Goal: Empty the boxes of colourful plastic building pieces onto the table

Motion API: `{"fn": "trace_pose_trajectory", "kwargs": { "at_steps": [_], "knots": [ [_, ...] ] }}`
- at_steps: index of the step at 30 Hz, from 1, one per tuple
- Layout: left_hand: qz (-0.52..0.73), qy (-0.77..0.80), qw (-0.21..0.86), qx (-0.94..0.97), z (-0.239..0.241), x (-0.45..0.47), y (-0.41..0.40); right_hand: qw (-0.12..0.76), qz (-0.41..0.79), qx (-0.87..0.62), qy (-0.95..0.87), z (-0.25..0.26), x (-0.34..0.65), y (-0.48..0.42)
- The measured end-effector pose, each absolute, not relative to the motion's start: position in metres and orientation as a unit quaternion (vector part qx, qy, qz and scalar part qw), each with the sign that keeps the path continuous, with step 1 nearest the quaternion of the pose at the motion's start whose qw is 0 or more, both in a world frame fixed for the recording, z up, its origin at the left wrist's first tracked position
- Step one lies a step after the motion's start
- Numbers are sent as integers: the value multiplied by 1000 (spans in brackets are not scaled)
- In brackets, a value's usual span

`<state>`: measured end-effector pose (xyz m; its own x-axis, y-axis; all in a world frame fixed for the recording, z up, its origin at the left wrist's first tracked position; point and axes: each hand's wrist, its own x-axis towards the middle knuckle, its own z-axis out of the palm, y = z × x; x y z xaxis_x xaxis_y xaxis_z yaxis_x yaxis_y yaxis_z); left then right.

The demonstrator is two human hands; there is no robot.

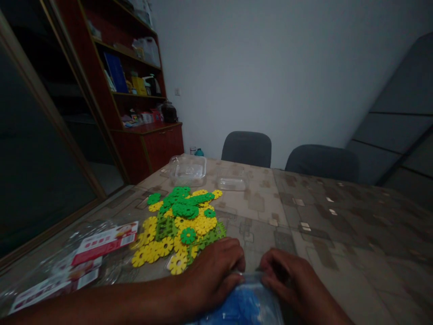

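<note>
The left grip (216,268) seems to pinch the far edge of a transparent plastic container (252,307), thumb nearest the person and fingers curled over. The right grip (294,277) has its thumb and fingertips drawn together at the same edge's right-hand corner. The container lies directly before the person, cut off by the bottom of the view, with blue pieces (241,304) inside; whether a lid is seated cannot be told.

The thin walls would probably flex: uneven pressing at that edge could buckle the rim or tip the blue pieces out. Taking the container as the clock's centre, a loose heap of yellow and green flower-shaped pieces (189,216) sits at ten to eleven o'clock, just beside the left grip, and a sideways slip could scatter it over the table (341,253). The left forearm (128,302) runs close to crumpled plastic packaging (81,230) at nine to ten o'clock and might drag it along.

That packaging carries two red-and-white labels (104,243), one with what looks like a barcode; their print is too blurred to read, and no brand can be made out. Two more transparent tubs (232,183) stand at eleven and twelve o'clock.
</note>
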<state>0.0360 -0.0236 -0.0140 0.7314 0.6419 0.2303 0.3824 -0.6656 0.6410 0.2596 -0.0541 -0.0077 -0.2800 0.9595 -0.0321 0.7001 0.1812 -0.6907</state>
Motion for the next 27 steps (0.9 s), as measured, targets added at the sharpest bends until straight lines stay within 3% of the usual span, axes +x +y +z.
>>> {"fn": "trace_pose_trajectory", "kwargs": {
  "at_steps": [7, 13, 20, 27],
  "knots": [
    [199, 306, 275, 890, -10, 39, -26, 178, 389, -543, -723, 0, 258, -41],
    [173, 318, 258, 896, -4, 41, -30, 165, 368, -510, -759, 6, 260, -38],
    [125, 331, 308, 883, 7, 41, -24, 92, 572, -491, -651, 17, 260, -32],
    [105, 338, 366, 861, 5, 41, -15, 136, 626, -474, -604, 15, 252, -34]
  ]
}}
